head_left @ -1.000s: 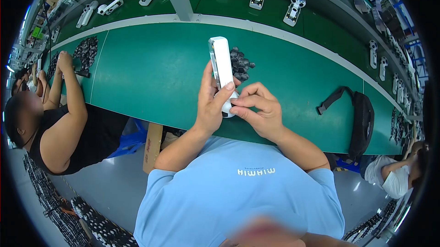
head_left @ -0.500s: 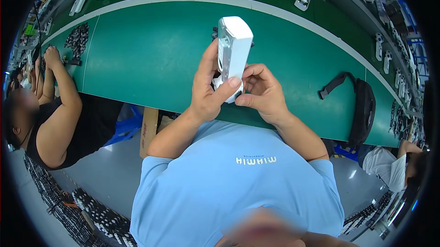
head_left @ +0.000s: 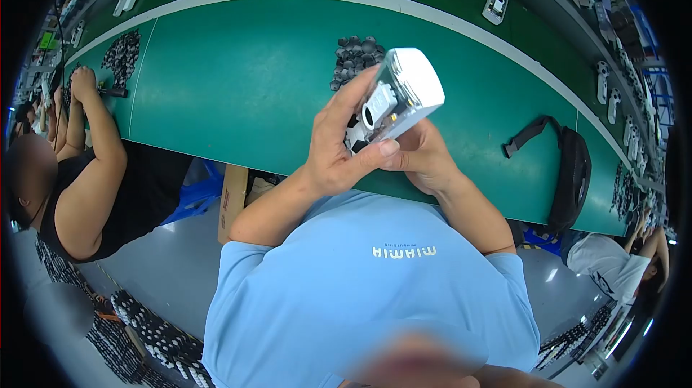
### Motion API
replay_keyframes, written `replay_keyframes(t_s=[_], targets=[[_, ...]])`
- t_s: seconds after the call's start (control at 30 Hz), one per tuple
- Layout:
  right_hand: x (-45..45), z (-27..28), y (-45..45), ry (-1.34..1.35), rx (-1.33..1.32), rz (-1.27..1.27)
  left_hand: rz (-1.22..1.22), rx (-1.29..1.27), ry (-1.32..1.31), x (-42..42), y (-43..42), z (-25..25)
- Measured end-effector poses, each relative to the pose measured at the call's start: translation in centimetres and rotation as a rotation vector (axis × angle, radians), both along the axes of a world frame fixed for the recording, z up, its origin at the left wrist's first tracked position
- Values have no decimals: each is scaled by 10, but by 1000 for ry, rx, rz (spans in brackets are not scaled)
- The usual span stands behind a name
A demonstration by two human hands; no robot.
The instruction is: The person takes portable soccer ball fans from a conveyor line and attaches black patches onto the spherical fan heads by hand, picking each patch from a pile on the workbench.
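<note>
A white device with a clear side cover (head_left: 407, 92) is tilted up and to the right above the green table. Around its lower left part my left hand (head_left: 339, 139) is wrapped, the thumb pressed along its near edge. My right hand (head_left: 425, 157) is behind and under the lower right of the device; its thumb meets the left thumb and its other fingers are largely hidden. Behind the device, a pile of small dark grey round parts (head_left: 353, 60) lies on the table.
Similar white devices (head_left: 499, 0) lie on the dark green conveyor past the green table (head_left: 231, 71). A black bag (head_left: 571, 179) with a strap rests at the right. One person (head_left: 94, 201) sits at the left, another (head_left: 613, 265) at the far right.
The device has turned and tilted to the right, showing its clear side. My right fingers have moved behind it from its lower end. The pile shows more fully than half a second ago.
</note>
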State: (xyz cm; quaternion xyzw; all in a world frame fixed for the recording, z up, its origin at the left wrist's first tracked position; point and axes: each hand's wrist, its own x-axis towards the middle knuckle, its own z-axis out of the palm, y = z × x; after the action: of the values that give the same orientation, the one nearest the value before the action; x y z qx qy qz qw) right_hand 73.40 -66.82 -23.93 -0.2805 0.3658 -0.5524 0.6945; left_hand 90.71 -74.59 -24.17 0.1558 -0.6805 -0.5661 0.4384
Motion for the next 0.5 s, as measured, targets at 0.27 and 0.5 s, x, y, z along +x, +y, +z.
replay_keyframes(t_s=[0.27, 0.5], targets=[[-4, -1, 8, 102, -59, 26, -42, 102, 39, -10, 3, -4], [-11, -1, 5, -16, -206, -61, -162, 316, 94, -35, -1, 11]])
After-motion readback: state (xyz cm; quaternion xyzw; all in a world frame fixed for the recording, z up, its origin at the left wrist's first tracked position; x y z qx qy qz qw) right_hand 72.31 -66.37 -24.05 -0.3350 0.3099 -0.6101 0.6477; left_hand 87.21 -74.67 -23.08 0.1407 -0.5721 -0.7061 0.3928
